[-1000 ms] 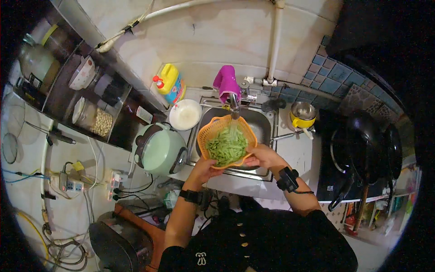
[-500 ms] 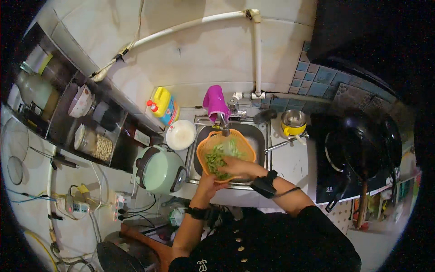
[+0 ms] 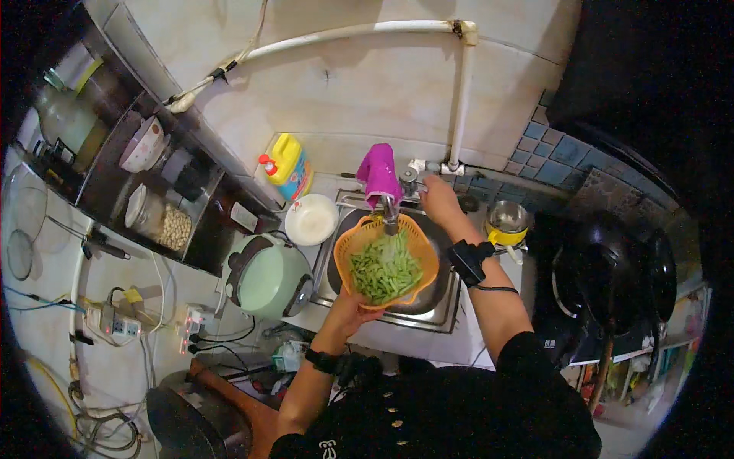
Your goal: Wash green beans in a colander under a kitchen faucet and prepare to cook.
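An orange plastic colander (image 3: 425, 246) holds cut green vegetable pieces (image 3: 386, 269) and sits over the steel sink (image 3: 441, 304). My left hand (image 3: 352, 311) grips its near rim, thumb and fingers closed around the edge. Above the colander is the spout of the tap (image 3: 391, 216), with water falling onto the greens. A purple cloth (image 3: 379, 174) hangs over the tap. Behind the sink, my right hand (image 3: 439, 200) is closed at the tap handle (image 3: 421, 186), its fingertips partly hidden.
Left of the sink stand a white bowl (image 3: 311, 219), a yellow detergent bottle (image 3: 290, 164) and a green rice cooker (image 3: 273, 279). To the right are a yellow-banded metal pot (image 3: 507, 223) and a black wok (image 3: 608, 271) on the stove. Power strips (image 3: 122, 325) with cords hang at left.
My right hand has left the greens and moved up and right to the tap handle. My left hand still holds the colander. The whole view has shifted slightly.
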Demonstrator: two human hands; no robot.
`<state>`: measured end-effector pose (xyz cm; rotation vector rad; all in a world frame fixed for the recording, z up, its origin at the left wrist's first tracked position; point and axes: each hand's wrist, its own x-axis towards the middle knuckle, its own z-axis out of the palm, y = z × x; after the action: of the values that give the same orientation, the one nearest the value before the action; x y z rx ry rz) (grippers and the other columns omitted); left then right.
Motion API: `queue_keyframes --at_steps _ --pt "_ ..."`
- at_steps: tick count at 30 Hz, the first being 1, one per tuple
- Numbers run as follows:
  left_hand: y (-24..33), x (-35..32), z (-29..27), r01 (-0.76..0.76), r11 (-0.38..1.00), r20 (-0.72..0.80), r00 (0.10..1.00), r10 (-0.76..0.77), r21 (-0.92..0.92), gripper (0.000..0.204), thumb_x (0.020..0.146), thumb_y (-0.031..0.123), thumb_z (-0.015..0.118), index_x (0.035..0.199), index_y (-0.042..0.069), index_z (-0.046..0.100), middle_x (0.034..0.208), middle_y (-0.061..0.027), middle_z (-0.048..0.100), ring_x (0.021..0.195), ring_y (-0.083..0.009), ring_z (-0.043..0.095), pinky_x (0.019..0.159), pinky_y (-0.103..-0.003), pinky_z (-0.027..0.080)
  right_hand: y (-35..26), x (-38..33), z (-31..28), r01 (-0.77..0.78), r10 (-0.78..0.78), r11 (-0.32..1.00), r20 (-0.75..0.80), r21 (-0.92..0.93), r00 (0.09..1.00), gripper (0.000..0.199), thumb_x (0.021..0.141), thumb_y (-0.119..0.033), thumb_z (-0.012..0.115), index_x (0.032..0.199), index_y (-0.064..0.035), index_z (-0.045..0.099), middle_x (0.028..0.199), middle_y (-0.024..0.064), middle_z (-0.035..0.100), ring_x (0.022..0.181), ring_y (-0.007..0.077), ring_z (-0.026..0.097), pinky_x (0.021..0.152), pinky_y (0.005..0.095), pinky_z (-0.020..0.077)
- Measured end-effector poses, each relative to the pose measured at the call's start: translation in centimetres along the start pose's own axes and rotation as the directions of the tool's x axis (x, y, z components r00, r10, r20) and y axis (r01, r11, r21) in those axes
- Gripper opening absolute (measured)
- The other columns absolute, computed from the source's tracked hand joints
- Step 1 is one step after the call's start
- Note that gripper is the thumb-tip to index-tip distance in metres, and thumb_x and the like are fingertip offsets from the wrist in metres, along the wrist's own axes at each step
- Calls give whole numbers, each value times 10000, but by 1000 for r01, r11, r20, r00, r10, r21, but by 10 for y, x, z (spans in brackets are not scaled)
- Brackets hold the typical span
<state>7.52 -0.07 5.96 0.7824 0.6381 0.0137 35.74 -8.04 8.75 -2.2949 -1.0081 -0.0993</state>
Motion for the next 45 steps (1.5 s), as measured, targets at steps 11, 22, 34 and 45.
queue_keyframes --at_steps 11,22,34,45 --pt "1 -1 2 -18 1000 -16 1000 18 5 606 765 -48 428 1296 138 202 1119 -183 501 825 -311 618 573 -357 565 -5 -8 -1 -106 110 993 103 -47 989 251 765 -123 570 977 13 576 955 226 578 898 373 551 784 429 442" --pt "0 18 -17 33 999 -5 999 -33 -4 596 755 -32 420 1298 129 235 1121 -154 506 832 -295 620 595 -355 570 -14 -37 -15 25 -26 1000 -185 -5 982 260 774 -161 578 988 -14 580 932 165 595 830 332 581 727 392 463" --pt "-4 39 -14 29 980 48 998 -39 195 524 785 -1 423 1272 140 288 1133 -103 505 872 -246 616 588 -331 569 -84 -108 69 -207 194 976 707 -69 680 867 629 -404 705 1339 -146 279 1299 193 366 1101 439 401 923 473 349" --pt "-6 41 -13 91 958 43 993 -107 273 595 746 45 475 1301 139 284 1138 -110 526 922 -271 603 677 -379 553 -56 -108 76 -414 406 908 385 -66 829 513 683 -256 673 1142 -124 485 1088 179 506 953 368 529 757 435 455"
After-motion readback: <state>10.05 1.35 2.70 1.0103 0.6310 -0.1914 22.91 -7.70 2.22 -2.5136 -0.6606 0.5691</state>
